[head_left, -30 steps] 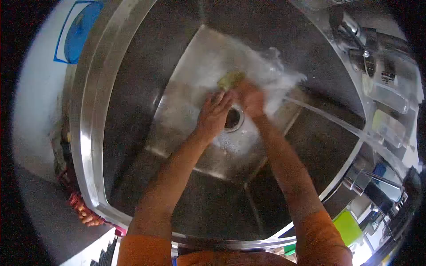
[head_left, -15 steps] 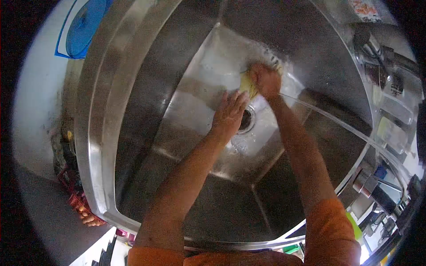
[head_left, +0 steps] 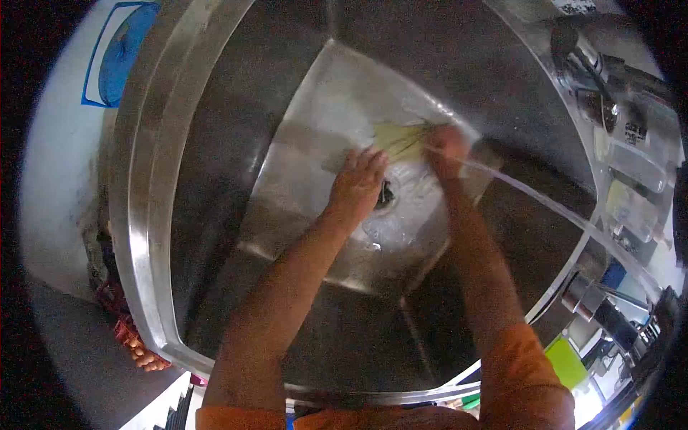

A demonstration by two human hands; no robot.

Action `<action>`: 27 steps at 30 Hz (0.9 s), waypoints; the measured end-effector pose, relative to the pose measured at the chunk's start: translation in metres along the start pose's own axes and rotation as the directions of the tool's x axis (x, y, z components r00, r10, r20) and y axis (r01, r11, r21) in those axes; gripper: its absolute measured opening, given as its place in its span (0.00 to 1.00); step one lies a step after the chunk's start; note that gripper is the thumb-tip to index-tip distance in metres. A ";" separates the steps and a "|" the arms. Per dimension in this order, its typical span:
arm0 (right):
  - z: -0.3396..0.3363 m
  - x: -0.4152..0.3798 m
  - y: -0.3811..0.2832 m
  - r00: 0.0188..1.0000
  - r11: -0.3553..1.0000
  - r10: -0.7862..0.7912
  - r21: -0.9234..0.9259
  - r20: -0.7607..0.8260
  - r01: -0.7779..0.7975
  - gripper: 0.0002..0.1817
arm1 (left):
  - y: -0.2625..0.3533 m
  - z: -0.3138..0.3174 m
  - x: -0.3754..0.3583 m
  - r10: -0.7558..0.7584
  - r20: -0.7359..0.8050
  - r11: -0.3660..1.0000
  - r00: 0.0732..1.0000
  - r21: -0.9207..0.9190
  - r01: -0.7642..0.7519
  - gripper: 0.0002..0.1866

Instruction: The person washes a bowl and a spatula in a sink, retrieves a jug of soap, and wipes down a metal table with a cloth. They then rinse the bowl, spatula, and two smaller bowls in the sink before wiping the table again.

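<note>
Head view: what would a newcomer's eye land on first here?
Two bare arms reach down into a deep steel sink. The right hand drags a yellow sponge across the sink floor, blurred, while the left hand lies flat beside the drain. A thin water stream arcs in from the right.

The right hand is smeared by motion, so its grip on the yellow sponge cannot be made out (the sponge itself is a streak). The left hand covers part of the drain. Both shoulders are cut off by the bottom edge
</note>
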State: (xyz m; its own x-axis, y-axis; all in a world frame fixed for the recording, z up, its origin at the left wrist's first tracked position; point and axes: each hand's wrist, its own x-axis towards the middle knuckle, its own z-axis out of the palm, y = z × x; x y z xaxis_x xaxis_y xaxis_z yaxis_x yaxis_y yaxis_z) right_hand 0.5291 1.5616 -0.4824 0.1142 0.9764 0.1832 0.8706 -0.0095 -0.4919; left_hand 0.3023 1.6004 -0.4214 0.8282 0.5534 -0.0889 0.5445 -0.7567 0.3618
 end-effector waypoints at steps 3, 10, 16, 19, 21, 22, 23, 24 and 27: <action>-0.017 -0.002 0.009 0.988 0.972 0.151 -0.176 -0.030 -0.154 0.19 | 0.018 0.003 0.010 0.013 0.038 1.000 0.999 0.004 -0.014 0.24; -0.031 0.050 0.024 0.996 0.914 0.050 -0.404 0.073 -0.016 0.20 | 0.015 0.012 0.005 -0.004 -0.060 0.999 0.998 -0.044 0.001 0.26; -0.082 0.037 -0.067 0.882 0.860 0.454 0.197 0.127 -0.471 0.15 | 0.010 -0.034 0.055 -0.209 0.262 0.769 0.942 -0.552 0.324 0.31; -0.137 0.050 -0.103 0.937 0.780 0.349 0.548 0.020 -0.302 0.12 | 0.020 -0.042 0.065 -0.306 -0.130 0.588 0.943 -0.805 0.079 0.35; -0.183 0.061 -0.121 0.925 0.808 0.380 0.491 -0.014 -0.325 0.10 | 0.034 -0.048 0.074 -0.401 -0.152 0.613 0.904 -0.777 0.141 0.35; -0.201 0.062 -0.128 0.914 0.817 0.406 0.459 -0.027 -0.349 0.10 | 0.036 -0.050 0.075 -0.397 -0.147 0.671 0.906 -0.720 0.178 0.37; -0.216 0.063 -0.134 0.890 0.778 0.452 0.516 -0.062 -0.359 0.10 | 0.036 -0.055 0.078 -0.392 -0.143 0.724 0.909 -0.657 0.209 0.39; -0.228 0.065 -0.141 0.864 0.738 0.494 0.572 -0.096 -0.359 0.09 | 0.038 -0.060 0.081 -0.388 -0.144 0.773 0.910 -0.589 0.237 0.41; -0.239 0.063 -0.144 0.834 0.582 0.550 0.733 -0.036 -0.352 0.09 | 0.060 -0.083 0.078 -0.507 -0.357 0.796 0.784 -0.544 0.266 0.32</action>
State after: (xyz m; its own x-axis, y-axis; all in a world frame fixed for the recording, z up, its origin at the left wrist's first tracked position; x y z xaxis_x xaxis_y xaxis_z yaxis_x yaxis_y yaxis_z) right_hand 0.5254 1.5731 -0.1970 0.5912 0.8018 -0.0870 0.1152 -0.1907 -0.9749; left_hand 0.3885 1.6268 -0.3300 0.3261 0.9421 0.0786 0.5814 -0.2654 0.7691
